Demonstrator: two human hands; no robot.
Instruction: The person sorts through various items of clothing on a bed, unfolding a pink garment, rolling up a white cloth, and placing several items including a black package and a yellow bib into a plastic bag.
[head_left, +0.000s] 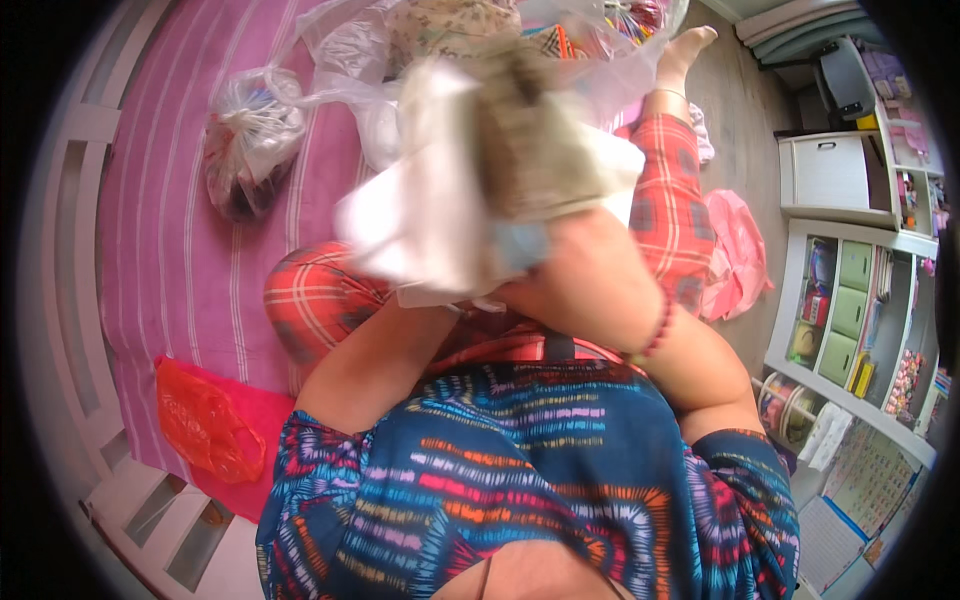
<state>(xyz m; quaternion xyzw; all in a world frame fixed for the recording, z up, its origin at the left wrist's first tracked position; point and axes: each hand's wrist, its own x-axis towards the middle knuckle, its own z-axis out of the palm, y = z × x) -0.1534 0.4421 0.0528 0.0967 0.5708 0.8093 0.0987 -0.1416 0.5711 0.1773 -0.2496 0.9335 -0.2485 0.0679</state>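
My right hand (581, 262), partly blurred, grips a khaki and brown item (525, 142) that looks like fabric. A small light blue patch (521, 244) shows beside the fingers. White sheet-like material (427, 217), blurred by motion, spreads to the left over my lap. Under its lower edge my left forearm ends, and my left hand is hidden there. Just beyond lie translucent plastic bags (352, 49), a patterned fabric bundle (450, 26) and an orange and black zigzag-patterned item (555, 41).
A knotted clear bag (255, 142) with mixed contents lies on the pink striped bedding (172, 247). A red plastic bag (210, 420) is at lower left, by the white slatted bed frame (82, 277). A pink bag (735, 255) and shelves (832, 225) are at right.
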